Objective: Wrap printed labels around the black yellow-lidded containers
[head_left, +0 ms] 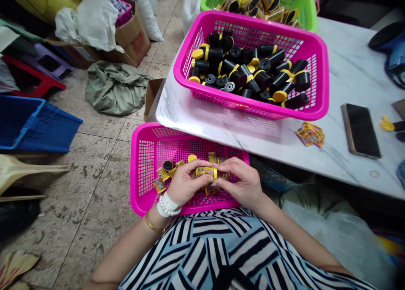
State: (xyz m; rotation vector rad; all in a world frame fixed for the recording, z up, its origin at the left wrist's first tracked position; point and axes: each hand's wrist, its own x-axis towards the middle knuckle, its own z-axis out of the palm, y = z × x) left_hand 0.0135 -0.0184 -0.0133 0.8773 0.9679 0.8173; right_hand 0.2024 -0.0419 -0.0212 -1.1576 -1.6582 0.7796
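Our left hand [183, 184] is pinching the labelled canister [204, 171] by its body, our right hand [243, 181] its yellow-capped end; we are holding it crosswise between them, over the lower pink basket [135, 172], beside the table [268, 144].

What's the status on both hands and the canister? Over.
Left hand gripping labelled yellow canister; right hand at its yellow-cap end. Canister above lower pink basket. Nothing visible blocking either hand.
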